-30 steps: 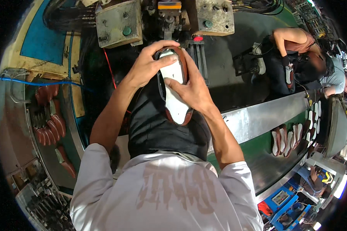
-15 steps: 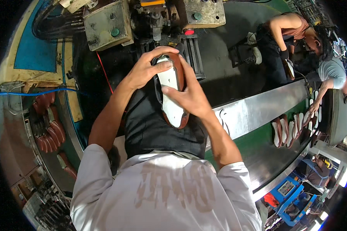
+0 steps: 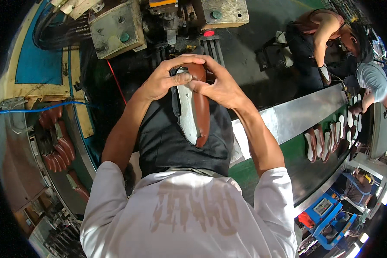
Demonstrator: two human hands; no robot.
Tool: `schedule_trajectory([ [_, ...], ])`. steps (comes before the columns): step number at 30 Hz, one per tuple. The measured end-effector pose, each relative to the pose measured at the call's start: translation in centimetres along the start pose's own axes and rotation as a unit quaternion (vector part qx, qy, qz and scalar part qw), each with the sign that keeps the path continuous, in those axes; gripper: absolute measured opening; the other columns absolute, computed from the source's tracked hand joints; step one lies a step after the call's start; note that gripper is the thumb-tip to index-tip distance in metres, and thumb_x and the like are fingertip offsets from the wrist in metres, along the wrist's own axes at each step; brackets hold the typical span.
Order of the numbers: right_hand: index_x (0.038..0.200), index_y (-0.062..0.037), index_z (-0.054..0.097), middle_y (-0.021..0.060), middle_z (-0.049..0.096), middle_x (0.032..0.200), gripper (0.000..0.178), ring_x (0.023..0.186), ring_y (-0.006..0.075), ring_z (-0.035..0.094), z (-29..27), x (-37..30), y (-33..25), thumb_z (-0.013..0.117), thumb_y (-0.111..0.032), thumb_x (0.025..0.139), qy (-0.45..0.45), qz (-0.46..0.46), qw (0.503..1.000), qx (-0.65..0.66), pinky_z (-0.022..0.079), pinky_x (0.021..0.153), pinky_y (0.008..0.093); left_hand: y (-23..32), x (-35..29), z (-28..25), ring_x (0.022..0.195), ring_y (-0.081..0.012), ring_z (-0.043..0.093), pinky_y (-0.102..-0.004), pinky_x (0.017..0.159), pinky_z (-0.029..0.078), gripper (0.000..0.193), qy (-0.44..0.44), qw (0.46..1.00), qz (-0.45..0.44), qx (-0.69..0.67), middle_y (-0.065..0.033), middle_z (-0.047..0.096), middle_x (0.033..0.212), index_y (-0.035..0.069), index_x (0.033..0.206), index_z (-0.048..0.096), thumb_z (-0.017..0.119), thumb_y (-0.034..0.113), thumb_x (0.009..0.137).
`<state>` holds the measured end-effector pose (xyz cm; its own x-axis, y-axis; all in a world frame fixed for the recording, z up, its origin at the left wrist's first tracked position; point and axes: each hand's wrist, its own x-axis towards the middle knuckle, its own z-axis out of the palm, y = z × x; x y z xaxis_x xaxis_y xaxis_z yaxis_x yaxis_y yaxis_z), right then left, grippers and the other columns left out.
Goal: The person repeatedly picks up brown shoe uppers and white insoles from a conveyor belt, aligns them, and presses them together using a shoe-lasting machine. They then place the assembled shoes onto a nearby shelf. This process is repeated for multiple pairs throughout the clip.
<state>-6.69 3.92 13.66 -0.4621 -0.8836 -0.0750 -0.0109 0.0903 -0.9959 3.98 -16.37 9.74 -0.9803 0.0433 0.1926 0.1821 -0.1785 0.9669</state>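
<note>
Above my lap I hold a brown shoe upper [image 3: 202,112] with a white sole board on its underside, tilted so the brown side faces right. My left hand [image 3: 162,79] grips its far end from the left, with the thumb on the white board. From the right, my right hand [image 3: 219,84] wraps the same end, fingers over the far tip and thumb pressed close to the left thumb. The shoe's near end hangs free over my dark trousers [image 3: 182,155]. What lies under my fingers is hidden.
Ahead stands a machine [image 3: 171,30] with two worn control boxes and a red button [image 3: 208,32]. At right, a metal-edged green conveyor [image 3: 266,167] carries several brown shoe uppers [image 3: 326,146]. More brown uppers [image 3: 60,150] sit at left. Two people work at the far right.
The shoe has turned, showing more of its brown side. My right hand has moved from the white board's middle up to the far end. The seated co-worker at right has bent lower.
</note>
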Motion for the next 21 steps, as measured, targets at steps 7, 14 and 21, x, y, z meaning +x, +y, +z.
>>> schedule_trajectory([
  [7,0.15,-0.0015,0.053,0.0168,0.067,0.134,0.066,0.127,0.0221,0.061,-0.1,0.2,1.2,0.078,-0.029,0.094,0.043,0.09,0.995,-0.003,0.047,0.111,0.0369,-1.2,1.0,0.7,0.135,-0.0211,0.057,-0.0381,0.117,0.043,0.045,0.039,0.996,-0.076,-0.037,-0.0075,0.063,0.143,0.006,0.144,0.064,0.074,0.02,0.102],
  [14,0.155,0.0014,0.047,0.0149,0.064,0.137,0.078,0.123,0.0225,0.061,1.2,0.8,3.8,0.083,-0.02,0.09,0.071,0.038,0.997,-0.009,0.049,0.107,0.0365,-1.9,1.4,1.9,0.136,-0.0214,0.052,-0.0373,0.119,0.037,0.065,0.137,0.978,-0.157,0.024,-0.0096,0.061,0.138,0.006,0.157,0.05,0.076,0.024,0.1],
  [21,0.156,-0.0016,0.047,0.0108,0.064,0.129,0.083,0.114,0.0199,0.059,-0.2,0.8,4.7,0.086,-0.02,0.084,0.063,0.135,0.981,0.126,0.049,0.097,0.0331,-4.7,-2.1,0.5,0.132,-0.0202,0.061,-0.0396,0.116,0.047,0.058,0.106,0.921,-0.126,-0.354,-0.0078,0.061,0.145,0.012,0.166,0.04,0.059,0.028,0.113],
])
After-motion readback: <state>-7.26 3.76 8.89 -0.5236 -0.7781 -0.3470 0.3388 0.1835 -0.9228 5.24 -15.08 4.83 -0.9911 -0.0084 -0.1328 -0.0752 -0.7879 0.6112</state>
